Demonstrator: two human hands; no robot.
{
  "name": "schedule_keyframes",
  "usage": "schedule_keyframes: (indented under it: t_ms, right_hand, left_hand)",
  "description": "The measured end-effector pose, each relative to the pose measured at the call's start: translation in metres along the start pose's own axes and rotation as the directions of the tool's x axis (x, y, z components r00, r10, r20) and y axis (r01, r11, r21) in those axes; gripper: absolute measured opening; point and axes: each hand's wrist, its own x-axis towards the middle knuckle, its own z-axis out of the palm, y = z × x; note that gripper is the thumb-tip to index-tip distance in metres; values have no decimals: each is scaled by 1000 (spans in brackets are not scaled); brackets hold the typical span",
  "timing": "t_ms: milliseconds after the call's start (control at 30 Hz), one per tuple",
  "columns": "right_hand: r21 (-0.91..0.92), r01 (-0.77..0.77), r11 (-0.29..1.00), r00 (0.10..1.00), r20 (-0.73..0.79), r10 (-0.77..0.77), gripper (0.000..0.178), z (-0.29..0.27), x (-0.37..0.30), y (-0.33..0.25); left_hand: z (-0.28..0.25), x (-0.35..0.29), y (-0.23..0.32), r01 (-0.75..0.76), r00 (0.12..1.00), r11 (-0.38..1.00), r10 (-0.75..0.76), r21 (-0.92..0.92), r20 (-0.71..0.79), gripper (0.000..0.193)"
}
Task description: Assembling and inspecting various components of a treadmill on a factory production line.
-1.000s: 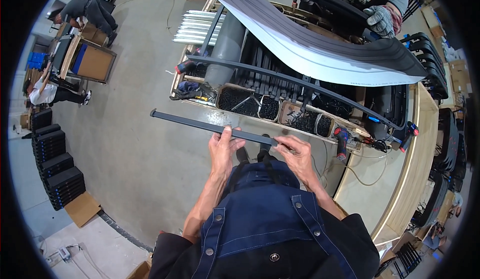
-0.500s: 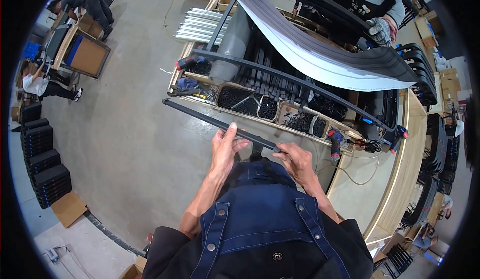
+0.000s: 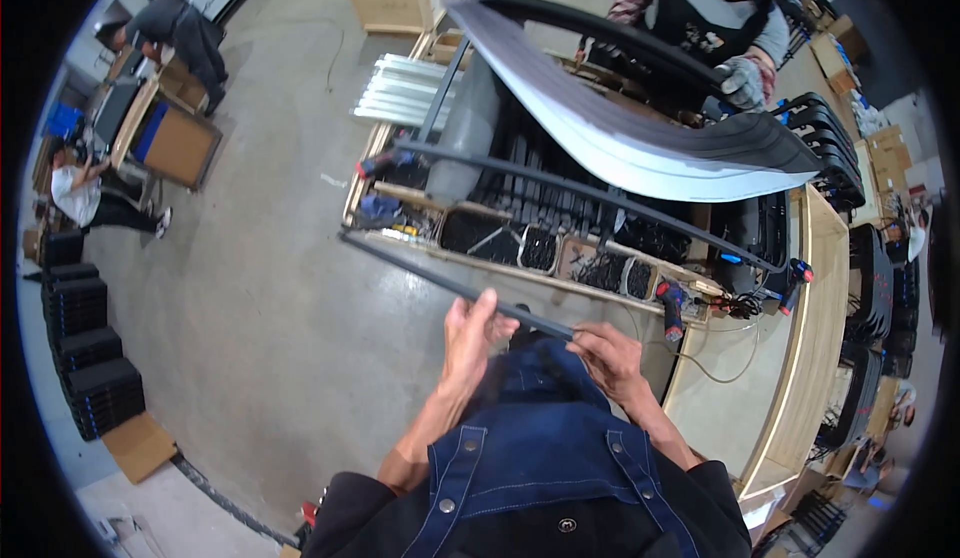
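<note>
A long dark bar (image 3: 425,273) slants in front of my body, its far end close to the workbench's front edge. My left hand (image 3: 472,333) grips it near the middle, thumb on top. At its near right end, the fingers of my right hand (image 3: 607,358) pinch it. Beyond it, a black frame (image 3: 620,201) lies over the bench, with a large curved panel (image 3: 640,148), dark above and pale below, standing across it. A co-worker's gloved hand (image 3: 745,83) holds the panel's far black rim.
Bins of small black parts (image 3: 600,268) line the bench's front. A red-and-black power drill (image 3: 672,308) hangs near its right corner; another drill (image 3: 797,283) is farther right. A wooden-edged table (image 3: 790,378) stands at right. Black stacks (image 3: 95,358) line the left side.
The bar and both my hands sit slightly lower and farther right in the picture. My view has shifted, so the bench appears lower. Both hands keep their hold.
</note>
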Motion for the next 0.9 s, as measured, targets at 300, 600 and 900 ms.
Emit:
schedule_keyframes:
  t_ms: [300,600,900]
  right_hand:
    - [-38,-473,880,785,436,441,41,-57,-2,63]
    - [-136,-541,830,813,168,558,29,-130,-67,144]
    - [157,-737,657,671,278,687,25,-149,-73,156]
  left_hand:
    - [104,32,-53,-143,910,882,-61,450,410,34]
    - [192,166,30,-145,928,983,96,109,360,55]
    - [218,228,14,94,890,996,-82,-6,449,31]
